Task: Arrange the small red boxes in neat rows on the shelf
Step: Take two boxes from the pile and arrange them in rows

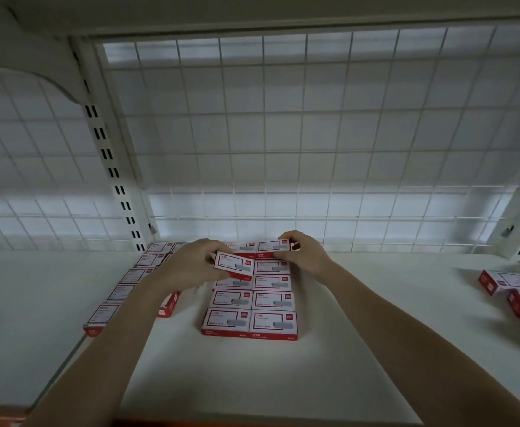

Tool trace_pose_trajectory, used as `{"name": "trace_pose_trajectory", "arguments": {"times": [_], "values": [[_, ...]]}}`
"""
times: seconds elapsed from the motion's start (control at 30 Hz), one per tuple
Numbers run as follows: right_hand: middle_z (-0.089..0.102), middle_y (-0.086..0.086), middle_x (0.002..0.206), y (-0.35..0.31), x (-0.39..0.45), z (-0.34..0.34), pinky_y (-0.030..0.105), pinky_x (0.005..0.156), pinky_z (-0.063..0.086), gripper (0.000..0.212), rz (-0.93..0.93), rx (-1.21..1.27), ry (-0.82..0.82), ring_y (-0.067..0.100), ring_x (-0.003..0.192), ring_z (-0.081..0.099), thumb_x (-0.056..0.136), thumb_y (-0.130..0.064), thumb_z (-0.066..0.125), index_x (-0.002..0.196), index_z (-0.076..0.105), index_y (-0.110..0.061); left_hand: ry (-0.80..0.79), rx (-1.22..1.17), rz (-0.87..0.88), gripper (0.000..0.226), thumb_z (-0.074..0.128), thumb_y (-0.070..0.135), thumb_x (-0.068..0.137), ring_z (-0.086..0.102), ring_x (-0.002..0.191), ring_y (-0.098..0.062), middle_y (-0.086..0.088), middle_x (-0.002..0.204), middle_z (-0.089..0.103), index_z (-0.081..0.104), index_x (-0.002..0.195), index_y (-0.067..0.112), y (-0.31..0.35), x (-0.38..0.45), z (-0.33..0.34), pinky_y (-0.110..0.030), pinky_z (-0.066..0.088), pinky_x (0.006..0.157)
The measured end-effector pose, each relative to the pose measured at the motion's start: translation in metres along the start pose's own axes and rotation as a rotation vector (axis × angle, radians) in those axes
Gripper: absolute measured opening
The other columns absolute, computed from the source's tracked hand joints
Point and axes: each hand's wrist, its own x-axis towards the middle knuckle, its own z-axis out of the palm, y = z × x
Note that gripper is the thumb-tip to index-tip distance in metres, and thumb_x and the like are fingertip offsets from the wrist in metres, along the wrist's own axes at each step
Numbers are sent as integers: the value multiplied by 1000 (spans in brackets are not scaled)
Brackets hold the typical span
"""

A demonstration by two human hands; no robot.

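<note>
Dim, backlit through mesh (edges warped, blurred)

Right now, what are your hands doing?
Left hand: holding a tilted red box.
Right hand: holding another red box at the back of the rows.

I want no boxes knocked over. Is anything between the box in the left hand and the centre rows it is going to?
Nothing visible blocks it. The left hand holds a tilted red box just above the centre rows. The right hand holds another box beside it, at the back.
</note>
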Motion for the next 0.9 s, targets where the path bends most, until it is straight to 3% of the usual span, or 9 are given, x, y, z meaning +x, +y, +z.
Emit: {"name": "trace_pose_trajectory", "arguments": {"times": [0.17,0.3,0.5,0.7,0.9], "values": [[62,0,116,4,5,1,34,95,45,43,4,-127,-11,18,108,55,78,-30,73,117,58,-19,-9,22,8,36,73,29,78,66,88,-14,18,98,62,58,111,30,-2,3,-1,-39,55,82],[59,1,122,4,7,1,44,102,40,45,-14,-268,6,21,117,50,80,-36,69,120,58,-22,12,21,27,40,73,26,78,60,98,-10,5,115,57,57,115,31,-9,14,5,-33,54,80],[52,1,128,3,5,6,44,105,36,49,-32,-419,71,21,123,43,81,-43,65,125,55,-24,38,19,-16,51,73,29,79,49,100,-15,1,109,40,53,127,28,-16,26,15,-27,44,79],[51,2,127,-3,2,5,41,105,37,50,-32,-455,54,20,122,44,83,-40,64,127,51,-20,110,-15,-28,48,72,25,80,51,97,-12,5,113,51,52,122,20,-21,25,26,-25,36,79],[52,2,128,-4,0,5,37,102,40,49,-31,-415,51,20,121,46,83,-34,66,127,52,-18,180,39,-32,44,72,29,78,49,107,-19,3,108,46,56,119,22,-23,23,30,-32,41,89]]}}
